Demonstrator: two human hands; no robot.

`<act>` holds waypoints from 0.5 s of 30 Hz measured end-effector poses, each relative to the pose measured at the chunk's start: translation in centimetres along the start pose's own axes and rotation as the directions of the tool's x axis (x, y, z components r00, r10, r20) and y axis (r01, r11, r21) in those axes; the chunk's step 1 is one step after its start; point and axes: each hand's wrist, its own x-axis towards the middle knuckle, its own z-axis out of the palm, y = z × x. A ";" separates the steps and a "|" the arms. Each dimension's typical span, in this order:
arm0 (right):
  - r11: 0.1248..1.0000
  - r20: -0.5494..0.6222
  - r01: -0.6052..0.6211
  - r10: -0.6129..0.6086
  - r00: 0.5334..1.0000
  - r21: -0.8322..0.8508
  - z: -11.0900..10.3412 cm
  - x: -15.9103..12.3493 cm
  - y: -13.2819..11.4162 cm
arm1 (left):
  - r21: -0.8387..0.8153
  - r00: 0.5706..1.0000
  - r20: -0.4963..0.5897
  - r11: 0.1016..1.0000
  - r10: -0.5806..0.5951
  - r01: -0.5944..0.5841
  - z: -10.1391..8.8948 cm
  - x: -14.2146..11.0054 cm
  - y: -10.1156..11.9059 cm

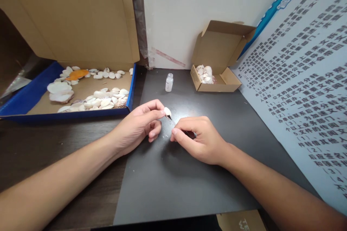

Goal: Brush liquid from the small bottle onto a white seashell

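White shell (167, 111), small, glossy, pinched fingertip-high

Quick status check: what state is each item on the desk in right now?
Left hand: pinching small white shell.
Right hand: holding thin dark tool, tip at the shell.
Small clear glass bottle: upright, uncapped.
Small brown cardboard box: open, shells inside.
Large blue-rimmed cardboard box: open, shells scattered inside.

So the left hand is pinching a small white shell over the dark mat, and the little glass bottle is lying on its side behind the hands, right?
Not quite. In the head view the little glass bottle stands upright, not on its side, behind the hands. The rest holds: the left hand pinches a small white shell over the dark mat.
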 end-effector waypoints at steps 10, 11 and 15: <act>0.997 -0.035 -0.073 0.072 0.997 -0.039 0.1 0.0 0.1 | 0.013 0.999 0.006 0.999 0.034 -0.034 -0.1 0.1 -0.2; 0.994 -0.051 -0.095 0.093 0.994 -0.052 0.1 0.1 0.1 | 0.016 0.999 -0.007 0.999 0.043 -0.043 -0.1 0.1 -0.1; 0.993 -0.057 -0.103 0.101 0.993 -0.050 -0.1 0.1 0.0 | 0.031 0.996 -0.050 0.997 0.069 -0.067 -0.2 0.2 -0.1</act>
